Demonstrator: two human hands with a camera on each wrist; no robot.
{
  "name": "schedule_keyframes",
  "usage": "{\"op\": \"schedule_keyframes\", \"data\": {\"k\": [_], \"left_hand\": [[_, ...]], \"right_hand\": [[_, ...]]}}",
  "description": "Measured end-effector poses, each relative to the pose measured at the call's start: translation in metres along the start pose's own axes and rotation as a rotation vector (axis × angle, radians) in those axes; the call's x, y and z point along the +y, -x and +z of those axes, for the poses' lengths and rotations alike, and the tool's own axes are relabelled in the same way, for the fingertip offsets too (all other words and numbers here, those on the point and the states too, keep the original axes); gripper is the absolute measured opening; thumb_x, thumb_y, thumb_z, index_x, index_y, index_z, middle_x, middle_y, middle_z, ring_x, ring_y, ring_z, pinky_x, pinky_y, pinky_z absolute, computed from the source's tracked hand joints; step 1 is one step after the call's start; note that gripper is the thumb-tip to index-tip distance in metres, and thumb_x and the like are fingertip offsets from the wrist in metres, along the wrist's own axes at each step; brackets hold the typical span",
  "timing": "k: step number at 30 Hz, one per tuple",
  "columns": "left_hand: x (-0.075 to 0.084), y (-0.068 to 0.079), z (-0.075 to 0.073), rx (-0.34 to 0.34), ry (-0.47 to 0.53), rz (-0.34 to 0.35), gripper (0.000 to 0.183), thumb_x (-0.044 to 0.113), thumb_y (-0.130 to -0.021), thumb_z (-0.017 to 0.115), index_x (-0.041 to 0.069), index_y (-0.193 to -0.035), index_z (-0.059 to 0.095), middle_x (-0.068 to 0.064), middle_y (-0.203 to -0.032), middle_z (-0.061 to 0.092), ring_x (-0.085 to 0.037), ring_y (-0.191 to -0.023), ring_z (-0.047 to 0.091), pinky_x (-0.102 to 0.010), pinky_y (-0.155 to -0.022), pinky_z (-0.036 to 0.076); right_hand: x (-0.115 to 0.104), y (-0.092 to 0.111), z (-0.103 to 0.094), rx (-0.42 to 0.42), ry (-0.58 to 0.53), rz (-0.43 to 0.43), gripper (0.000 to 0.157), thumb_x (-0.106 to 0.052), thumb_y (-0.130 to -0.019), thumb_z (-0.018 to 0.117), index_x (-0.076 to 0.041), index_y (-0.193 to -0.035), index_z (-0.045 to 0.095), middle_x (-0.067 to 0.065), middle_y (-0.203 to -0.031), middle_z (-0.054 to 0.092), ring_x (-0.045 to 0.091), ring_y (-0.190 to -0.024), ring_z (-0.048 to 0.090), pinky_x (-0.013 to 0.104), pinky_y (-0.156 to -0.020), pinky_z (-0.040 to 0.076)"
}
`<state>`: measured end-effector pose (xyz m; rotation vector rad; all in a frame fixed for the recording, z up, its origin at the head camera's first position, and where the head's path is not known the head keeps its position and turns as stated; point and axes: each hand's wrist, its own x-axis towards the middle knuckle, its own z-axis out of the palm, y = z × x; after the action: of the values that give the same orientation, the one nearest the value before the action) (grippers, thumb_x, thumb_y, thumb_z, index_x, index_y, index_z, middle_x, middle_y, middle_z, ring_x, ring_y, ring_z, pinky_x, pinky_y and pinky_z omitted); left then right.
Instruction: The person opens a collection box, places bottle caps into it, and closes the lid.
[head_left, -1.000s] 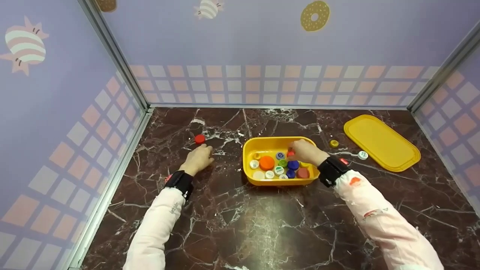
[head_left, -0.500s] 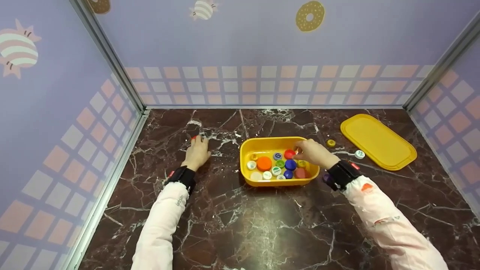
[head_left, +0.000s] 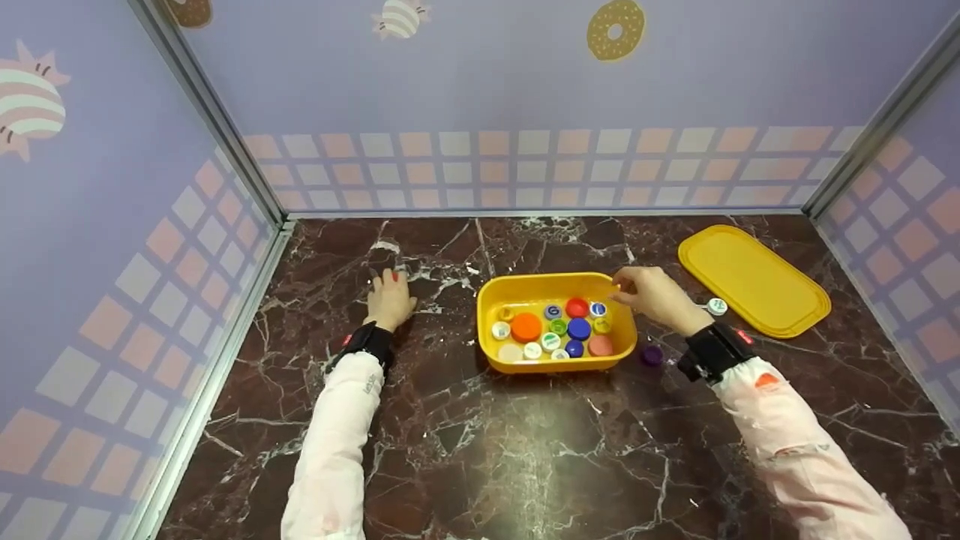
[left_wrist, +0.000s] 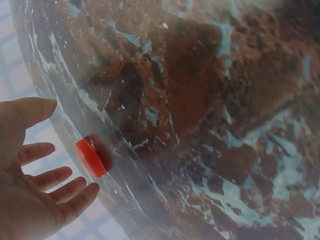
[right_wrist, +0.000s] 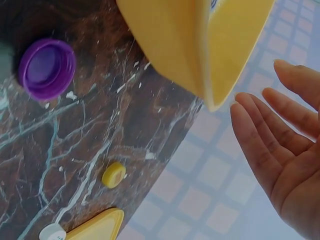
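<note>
My left hand (head_left: pixel 390 302) reaches over a red bottle cap (left_wrist: pixel 92 157) on the marbled table, fingers spread. In the left wrist view the cap lies just beyond the fingertips, and nothing is held. My right hand (head_left: pixel 658 295) hovers by the right rim of a yellow plastic box (head_left: pixel 491 292). Its fingers are loosely bent with nothing between them in the right wrist view. Inside the box lie several bottle caps, among them a red cap (head_left: pixel 577 307), a large orange cap (head_left: pixel 526 328) and a blue cap (head_left: pixel 579 328).
A purple cap (head_left: pixel 652 355) lies right of the box. A small yellow cap (right_wrist: pixel 114 175), hidden behind the right hand in the head view, is on the table too. Farther right, a white cap (head_left: pixel 717 306) sits beside the yellow lid (head_left: pixel 754 281). Patterned walls (head_left: pixel 450 90) enclose the table.
My right hand has let go of the red cap in the box and moved right to the rim. My left hand has moved forward, its fingers now over the other red cap.
</note>
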<state>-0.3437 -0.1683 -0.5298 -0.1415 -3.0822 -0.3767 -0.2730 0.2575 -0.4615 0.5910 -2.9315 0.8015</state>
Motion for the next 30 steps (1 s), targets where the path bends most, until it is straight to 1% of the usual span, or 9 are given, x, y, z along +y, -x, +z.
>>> {"op": "schedule_keyframes", "data": {"k": [4,9,12,16,20,25,27,30], "left_hand": [[-0.001,-0.003,0.004,-0.039,0.003,-0.031,0.053,0.021,-0.082,0.064,-0.002,-0.124,0.041,-0.025,-0.122,0.034,-0.043,-0.110,0.035,-0.053,-0.081,0.038],[-0.001,-0.009,0.006,-0.068,0.004,-0.045,0.055,0.023,-0.085,0.060,-0.002,-0.129,0.038,-0.025,-0.127,0.032,-0.044,-0.113,0.033,-0.055,-0.084,0.035],[-0.001,-0.012,0.006,-0.078,0.014,-0.053,0.057,0.024,-0.087,0.058,0.001,-0.133,0.035,-0.024,-0.132,0.028,-0.045,-0.115,0.030,-0.056,-0.085,0.033],[-0.001,-0.014,0.007,-0.079,0.020,-0.060,0.058,0.026,-0.088,0.056,0.005,-0.137,0.033,-0.023,-0.136,0.025,-0.046,-0.117,0.027,-0.058,-0.086,0.032],[-0.002,-0.014,0.008,-0.074,0.017,-0.065,0.052,0.027,-0.089,0.054,0.005,-0.134,0.038,-0.021,-0.133,0.030,-0.046,-0.116,0.028,-0.058,-0.085,0.032],[-0.003,-0.014,0.009,-0.084,0.008,-0.075,0.040,0.022,-0.092,0.051,0.002,-0.126,0.044,-0.019,-0.129,0.033,-0.046,-0.111,0.034,-0.057,-0.082,0.036],[-0.002,-0.015,0.007,-0.095,0.000,-0.068,0.036,0.015,-0.093,0.047,0.001,-0.125,0.044,-0.019,-0.127,0.033,-0.047,-0.109,0.036,-0.056,-0.080,0.039],[-0.001,-0.011,0.003,-0.107,-0.010,-0.047,0.034,0.007,-0.093,0.044,0.000,-0.126,0.045,-0.020,-0.127,0.035,-0.047,-0.108,0.037,-0.054,-0.078,0.040]], "right_hand": [[0.005,0.004,-0.003,0.000,-0.025,0.021,0.018,-0.009,-0.081,0.067,0.004,-0.092,0.063,0.010,-0.077,0.061,0.019,-0.064,0.057,0.033,-0.055,0.049],[0.013,0.009,-0.006,0.014,-0.049,0.043,0.016,-0.008,-0.081,0.066,0.004,-0.091,0.062,0.010,-0.075,0.062,0.019,-0.061,0.059,0.033,-0.054,0.049],[0.017,0.010,-0.009,0.023,-0.025,0.075,0.018,-0.009,-0.081,0.067,0.004,-0.092,0.062,0.011,-0.077,0.062,0.021,-0.064,0.059,0.035,-0.057,0.049],[0.025,0.010,-0.012,0.006,0.003,0.122,0.022,-0.013,-0.082,0.067,0.004,-0.095,0.061,0.013,-0.081,0.062,0.024,-0.069,0.059,0.038,-0.061,0.048],[0.034,0.013,-0.012,0.001,0.013,0.144,0.022,-0.015,-0.083,0.066,0.003,-0.093,0.061,0.013,-0.081,0.062,0.024,-0.069,0.058,0.038,-0.060,0.048],[0.046,0.019,-0.013,0.032,0.025,0.117,0.018,-0.013,-0.081,0.067,0.002,-0.088,0.061,0.012,-0.078,0.062,0.024,-0.067,0.058,0.039,-0.059,0.047],[0.050,0.021,-0.014,0.039,0.024,0.119,0.016,-0.011,-0.081,0.067,0.002,-0.088,0.061,0.012,-0.077,0.062,0.024,-0.066,0.058,0.038,-0.058,0.047],[0.053,0.023,-0.013,0.038,0.023,0.136,0.015,-0.010,-0.081,0.067,0.002,-0.088,0.061,0.012,-0.077,0.061,0.024,-0.065,0.057,0.038,-0.057,0.047]]}}
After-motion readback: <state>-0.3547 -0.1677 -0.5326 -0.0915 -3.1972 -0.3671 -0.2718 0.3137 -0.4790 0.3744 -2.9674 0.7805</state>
